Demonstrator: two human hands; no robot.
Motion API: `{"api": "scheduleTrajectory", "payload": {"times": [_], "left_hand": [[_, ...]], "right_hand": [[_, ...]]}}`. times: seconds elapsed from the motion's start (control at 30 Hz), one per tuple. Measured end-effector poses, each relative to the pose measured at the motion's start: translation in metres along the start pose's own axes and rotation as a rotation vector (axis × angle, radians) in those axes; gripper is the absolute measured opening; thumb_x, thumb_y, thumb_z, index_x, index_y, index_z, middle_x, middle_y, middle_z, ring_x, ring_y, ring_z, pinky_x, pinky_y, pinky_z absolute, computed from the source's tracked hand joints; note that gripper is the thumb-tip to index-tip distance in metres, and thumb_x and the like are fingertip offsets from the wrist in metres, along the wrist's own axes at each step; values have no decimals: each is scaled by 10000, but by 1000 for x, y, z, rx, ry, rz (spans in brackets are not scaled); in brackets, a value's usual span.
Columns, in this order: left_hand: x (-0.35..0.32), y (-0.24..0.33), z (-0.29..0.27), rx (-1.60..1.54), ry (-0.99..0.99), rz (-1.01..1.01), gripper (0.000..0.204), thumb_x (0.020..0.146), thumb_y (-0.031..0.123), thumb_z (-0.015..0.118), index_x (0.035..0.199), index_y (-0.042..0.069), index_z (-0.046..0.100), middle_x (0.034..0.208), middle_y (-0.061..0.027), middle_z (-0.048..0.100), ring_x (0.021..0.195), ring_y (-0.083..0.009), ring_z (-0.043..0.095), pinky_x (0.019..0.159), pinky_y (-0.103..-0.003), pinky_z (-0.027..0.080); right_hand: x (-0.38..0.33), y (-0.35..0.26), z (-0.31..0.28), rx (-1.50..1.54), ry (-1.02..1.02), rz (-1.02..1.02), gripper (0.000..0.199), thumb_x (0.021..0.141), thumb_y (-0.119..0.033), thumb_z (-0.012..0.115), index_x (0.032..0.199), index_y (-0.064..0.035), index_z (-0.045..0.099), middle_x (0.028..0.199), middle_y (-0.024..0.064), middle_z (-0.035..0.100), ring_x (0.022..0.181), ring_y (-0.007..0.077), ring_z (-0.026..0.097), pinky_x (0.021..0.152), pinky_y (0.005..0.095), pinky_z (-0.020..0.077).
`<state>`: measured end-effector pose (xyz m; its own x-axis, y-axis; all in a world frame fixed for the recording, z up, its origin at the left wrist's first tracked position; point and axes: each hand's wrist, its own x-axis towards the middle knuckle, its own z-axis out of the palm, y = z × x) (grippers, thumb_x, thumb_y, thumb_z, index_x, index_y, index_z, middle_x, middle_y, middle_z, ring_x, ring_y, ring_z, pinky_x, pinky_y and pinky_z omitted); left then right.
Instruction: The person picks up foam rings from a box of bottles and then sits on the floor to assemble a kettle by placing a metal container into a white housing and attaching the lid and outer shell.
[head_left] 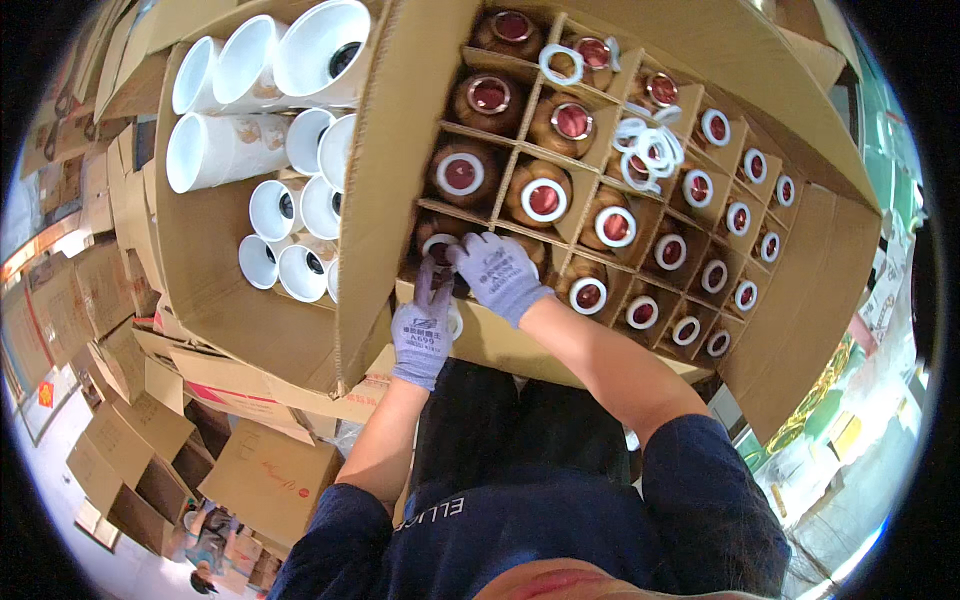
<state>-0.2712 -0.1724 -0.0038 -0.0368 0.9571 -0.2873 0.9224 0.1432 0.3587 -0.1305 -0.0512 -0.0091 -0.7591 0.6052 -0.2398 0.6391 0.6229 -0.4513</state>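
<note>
My left hand [425, 325] and my right hand [497, 272], both in pale grey-lavender gloves, meet at the near left cell of a divided cardboard box [572, 236]. Their bent fingers press at a white ring [438, 245] around the mouth of a brown glass vessel there; the fingers partly hide it. Beside my left palm shows part of another white ring [456, 322]; whether the hand holds it I cannot tell. Many neighbouring vessels, red inside, wear similar rings, such as this vessel [543, 201]. Several loose white rings [650, 152] lie piled across the dividers.
Left of the divided box, an open carton [270, 320] holds several white cylinders [228, 152] lying on their sides. A raised cardboard flap [385, 190] stands between the two. Stacked cartons [270, 480] fill the lower left, where another person [208, 545] is visible farther off.
</note>
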Motion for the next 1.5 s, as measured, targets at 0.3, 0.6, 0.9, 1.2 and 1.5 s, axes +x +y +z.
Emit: {"api": "scheduleTrajectory", "payload": {"times": [0.3, 0.6, 0.9, 1.2, 1.5], "left_hand": [[61, 61, -70, -513, 301, 74, 658, 755, -48, 478, 1412, -16, 472, 1257, -239, 610, 1085, -330, 652, 953, -403, 519], [198, 103, -43, -521, 248, 313, 413, 732, -63, 598, 1132, 40, 597, 1025, -160, 651, 964, -366, 631, 868, -448, 514], [225, 94, -49, -814, 325, 160, 428, 762, -91, 533, 1178, 1, 570, 1035, -192, 654, 987, -339, 654, 900, -400, 515], [252, 73, -56, -343, 501, 126, 493, 799, 14, 589, 1291, 47, 569, 1312, -203, 586, 1082, -382, 639, 904, -456, 544], [332, 87, -57, -48, 92, -71, 456, 899, 112, 487, 1349, 182, 513, 1371, -165, 565, 1052, -406, 656, 861, -506, 544]], "right_hand": [[19, 143, -112, -80, 875, 234, 353, 776, -121, 710, 1128, -126, 674, 1214, 149, 594, 1138, 380, 538, 950, 507, 431], [59, 205, -138, 528, 683, 308, 239, 850, -197, 731, 1059, -79, 734, 1021, 142, 713, 934, 271, 679, 850, 372, 532], [142, 188, -168, 880, 305, 366, 373, 888, -222, 635, 1193, -13, 679, 976, 142, 729, 751, 208, 675, 714, 341, 552], [194, 202, -162, -157, 167, 571, 303, 879, -219, 547, 1106, -136, 729, 1173, 202, 680, 1115, 389, 646, 931, 473, 529], [137, 228, -156, -77, 464, 540, 352, 905, -331, 550, 1181, -157, 683, 1126, 177, 693, 1067, 384, 651, 936, 467, 513]]}}
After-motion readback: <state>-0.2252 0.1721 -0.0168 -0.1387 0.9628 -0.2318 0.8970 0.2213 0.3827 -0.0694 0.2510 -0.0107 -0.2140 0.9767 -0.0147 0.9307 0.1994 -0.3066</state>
